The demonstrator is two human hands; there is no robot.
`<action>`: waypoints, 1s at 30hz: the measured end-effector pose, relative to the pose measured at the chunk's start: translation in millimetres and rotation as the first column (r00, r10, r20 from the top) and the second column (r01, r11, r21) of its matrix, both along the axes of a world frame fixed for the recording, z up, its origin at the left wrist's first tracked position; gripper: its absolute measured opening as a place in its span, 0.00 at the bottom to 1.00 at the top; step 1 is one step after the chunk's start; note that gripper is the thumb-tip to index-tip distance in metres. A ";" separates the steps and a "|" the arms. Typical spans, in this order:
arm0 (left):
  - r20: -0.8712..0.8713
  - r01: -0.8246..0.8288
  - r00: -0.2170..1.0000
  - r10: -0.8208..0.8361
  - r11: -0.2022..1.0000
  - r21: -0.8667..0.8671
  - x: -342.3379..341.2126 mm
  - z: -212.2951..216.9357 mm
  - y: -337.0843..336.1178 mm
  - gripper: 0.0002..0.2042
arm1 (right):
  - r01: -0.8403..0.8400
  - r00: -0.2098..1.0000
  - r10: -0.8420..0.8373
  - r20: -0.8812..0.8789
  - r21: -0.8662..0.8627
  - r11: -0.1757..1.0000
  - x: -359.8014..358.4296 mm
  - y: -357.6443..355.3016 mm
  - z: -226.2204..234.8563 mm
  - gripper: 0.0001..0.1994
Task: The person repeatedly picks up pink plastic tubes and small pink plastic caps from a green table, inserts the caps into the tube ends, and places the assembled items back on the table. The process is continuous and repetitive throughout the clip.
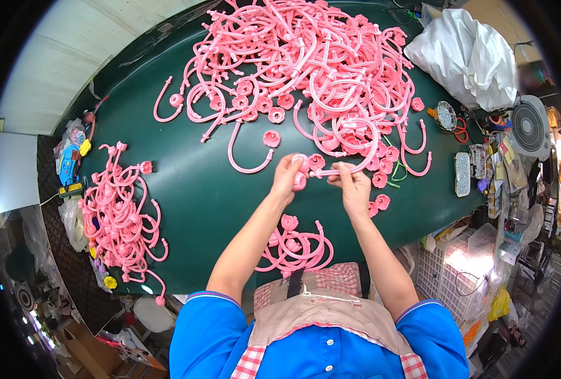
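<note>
Tubing of glossy pink plastic with pale lengthwise stripes (364,167) is held near the center of the frame, above a dark green tabletop (198,215). The right hand (351,184) has its thumb and fingers pinched together on it near one end; that end points toward the left hand, and the rest bends up to the right. The left hand (286,175) has its fingers closed on small rounded pink pieces (299,182), partly covered by the grip. A pink flower-shaped cup with a scalloped rim (316,162) shows between the hands; whether it is held or lies beneath them cannot be told.

Just above the left hand, a loose hook-shaped pink tube (245,170) lies near a single pink flower cup (271,138). A large tangled heap of striped pink tubes and cups (318,63) fills the upper center. At the left of the frame is a smaller pile of pink tubes with rounded ends (122,218), and a little cluster of curled pink tubes (299,246) lies at lower center, between the forearms and close to the beige apron with red checked trim (337,312).

Toward the upper right sit a crumpled white sack (470,60), red-handled scissors (461,131) and a grey round-faced fan (530,126). A pale rectangular case (462,174) lies below them, near the tabletop's right edge.
</note>
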State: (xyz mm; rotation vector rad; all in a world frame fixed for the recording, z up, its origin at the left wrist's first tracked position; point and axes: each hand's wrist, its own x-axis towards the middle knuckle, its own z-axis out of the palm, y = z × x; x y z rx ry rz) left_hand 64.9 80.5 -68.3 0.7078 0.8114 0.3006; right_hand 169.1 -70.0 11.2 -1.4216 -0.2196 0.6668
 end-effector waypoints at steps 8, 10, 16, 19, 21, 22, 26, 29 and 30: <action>0.327 0.084 0.941 0.085 0.878 -0.471 -38.0 41.9 -33.3 0.13 | -0.046 0.980 0.045 0.194 -0.002 0.999 -32.5 -2.6 34.1 0.13; 0.272 0.070 0.962 0.041 0.918 -0.389 -46.3 46.6 -40.0 0.12 | -0.045 0.964 0.061 0.260 -0.068 0.997 -29.3 -11.2 43.8 0.12; 0.140 -0.116 0.980 0.138 0.981 -0.157 -34.9 55.1 -62.4 0.11 | -0.169 0.783 0.284 0.553 -0.250 0.953 -53.1 -28.2 57.4 0.07; 0.144 -0.030 0.988 0.048 0.992 -0.122 -35.4 60.1 -69.3 0.13 | -0.124 0.650 0.286 0.705 -0.273 0.954 -52.3 -34.3 44.4 0.08; 0.171 -0.064 0.980 0.103 0.974 -0.217 -31.3 58.4 -73.1 0.14 | -0.088 0.588 0.257 0.767 -0.256 0.963 -53.9 -36.6 34.5 0.09; 0.157 -0.087 0.980 0.126 0.968 -0.237 -27.3 58.1 -74.0 0.14 | -0.072 0.583 0.231 0.779 -0.234 0.970 -56.9 -36.7 32.2 0.09; 0.188 -0.084 0.967 0.172 0.913 -0.399 -28.5 52.0 -70.2 0.12 | -0.142 0.533 0.264 0.804 -0.222 0.965 -50.3 -44.3 9.7 0.12; 0.226 -0.013 0.968 0.111 0.918 -0.396 -41.7 51.7 -46.3 0.08 | -0.274 0.492 0.412 0.767 -0.313 0.909 -52.6 -37.3 9.7 0.17; 0.211 -0.025 0.973 0.094 0.950 -0.310 -45.6 60.3 -34.4 0.07 | -0.299 0.395 0.502 0.770 -0.408 0.862 -46.5 -32.3 15.6 0.19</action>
